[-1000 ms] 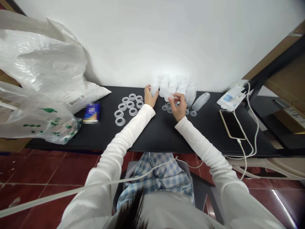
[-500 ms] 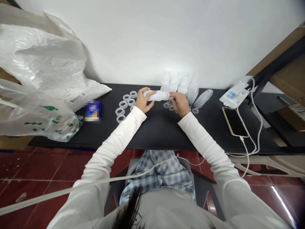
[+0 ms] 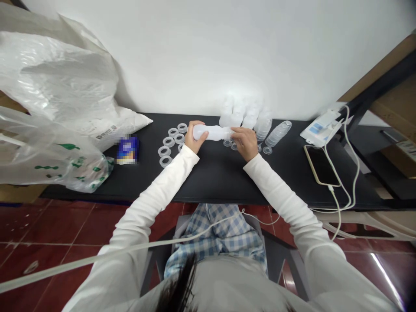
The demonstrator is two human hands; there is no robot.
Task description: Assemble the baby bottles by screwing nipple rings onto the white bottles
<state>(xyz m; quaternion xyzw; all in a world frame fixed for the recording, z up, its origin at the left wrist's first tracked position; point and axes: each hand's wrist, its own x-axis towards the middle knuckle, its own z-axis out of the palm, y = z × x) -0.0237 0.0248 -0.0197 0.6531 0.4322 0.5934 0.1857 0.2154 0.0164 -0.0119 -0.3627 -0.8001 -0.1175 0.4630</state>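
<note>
A translucent white plastic bottle [image 3: 212, 133] lies sideways between my hands, just above the black table. My left hand [image 3: 195, 141] is wrapped round its base end, thumb along the near side. At the neck end, the fingers of my right hand [image 3: 246, 143] are closed on the bottle; whether a small part is pinched there too is hidden. Several clear plastic rings [image 3: 164, 151] lie to the left of my left hand. Small clear discs with a raised middle [image 3: 267, 150] rest beside and under my right hand, partly covered by it.
Several white bottles [image 3: 238, 112] stand against the wall, next to stacks of clear caps [image 3: 278, 134]. At left are plastic bags [image 3: 65, 151] and a blue packet [image 3: 128, 150]. A phone [image 3: 321, 166] with cables and a white box [image 3: 320, 128] lie at right on the black table [image 3: 214, 186].
My left fingers have shifted from on top of the bottle to round its base, showing more of its body. My right fingers have curled closer at the neck.
</note>
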